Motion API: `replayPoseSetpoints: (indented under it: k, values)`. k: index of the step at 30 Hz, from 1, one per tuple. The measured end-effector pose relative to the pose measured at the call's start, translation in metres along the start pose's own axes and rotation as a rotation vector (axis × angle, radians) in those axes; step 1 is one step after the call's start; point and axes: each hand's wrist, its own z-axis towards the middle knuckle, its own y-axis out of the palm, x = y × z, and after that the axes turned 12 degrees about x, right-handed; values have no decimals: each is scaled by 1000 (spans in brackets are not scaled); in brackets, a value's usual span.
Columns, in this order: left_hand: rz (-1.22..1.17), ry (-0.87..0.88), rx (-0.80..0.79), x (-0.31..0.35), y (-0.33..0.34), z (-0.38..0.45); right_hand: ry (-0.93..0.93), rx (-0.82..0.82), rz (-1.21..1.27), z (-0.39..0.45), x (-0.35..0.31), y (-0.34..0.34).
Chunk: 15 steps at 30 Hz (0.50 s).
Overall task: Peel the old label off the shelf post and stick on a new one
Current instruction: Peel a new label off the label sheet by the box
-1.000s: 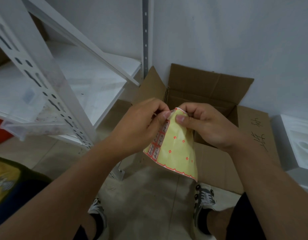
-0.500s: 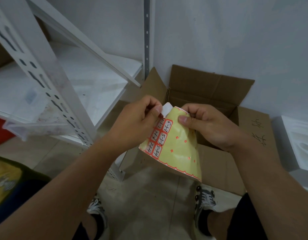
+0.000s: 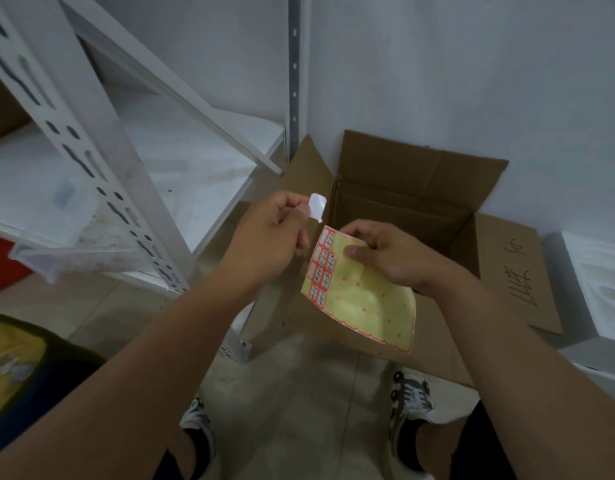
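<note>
Left hand [image 3: 271, 233] pinching label [image 3: 317, 206] clear of sheet [image 3: 361, 292], right hand [image 3: 392, 254] gripping sheet's top edge

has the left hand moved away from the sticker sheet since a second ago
Yes. The left hand has pulled up and left with a white label, clear of the sticker sheet, toward the shelf post, judged against the cardboard box.

The shelf post [image 3: 101, 188] is white painted metal, scuffed and grimy. The label sheet [image 3: 364, 296] is glossy yellow paper, creased. The box [image 3: 420, 188] is matt brown cardboard.
</note>
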Motion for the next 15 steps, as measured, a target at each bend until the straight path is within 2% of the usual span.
replayPoseSetpoints:
  k: [3, 7, 15]
  values:
    - [-139, -123, -72, -7, 5, 0, 68, 10, 6, 20, 22, 20]
    - [-227, -178, -143, -14, 6, -2, 190, 86, 3, 35, 58, 37]
    - [-373, -263, -125, -6, -10, 1, 360, 187, -306, 47, 115, 56]
